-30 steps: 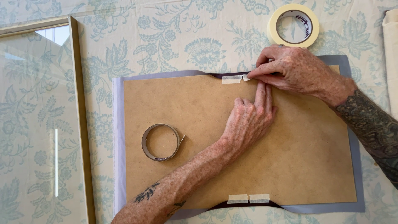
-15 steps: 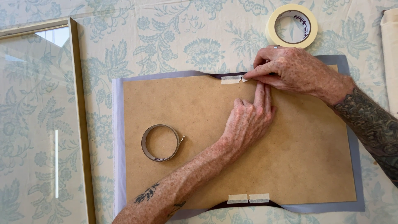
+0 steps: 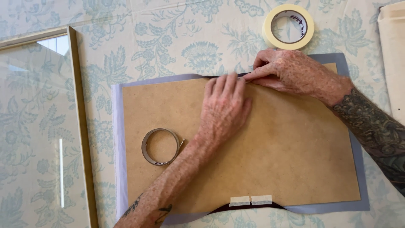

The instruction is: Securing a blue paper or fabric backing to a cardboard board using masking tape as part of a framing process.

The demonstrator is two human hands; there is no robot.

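A brown backing board (image 3: 291, 152) lies on a grey-lilac sheet (image 3: 119, 139) on the patterned cloth. My left hand (image 3: 223, 107) lies flat on the board's top edge, fingers together, covering the spot where tape strips sat. My right hand (image 3: 291, 71) pinches the same top edge just to the right, fingertips meeting the left hand's fingers. Two short strips of masking tape (image 3: 251, 200) hold the board's bottom edge over a dark band. A small metal tape ring (image 3: 161, 146) rests on the board's left part.
A roll of cream masking tape (image 3: 288, 26) lies above the board. A gold picture frame with glass (image 3: 78, 126) lies at the left. A cream fabric item (image 3: 392, 55) sits at the right edge. Floral tablecloth covers the table.
My left hand has slid up and left to the board's top edge, now covering the tape strips there. My right hand stays at the edge.
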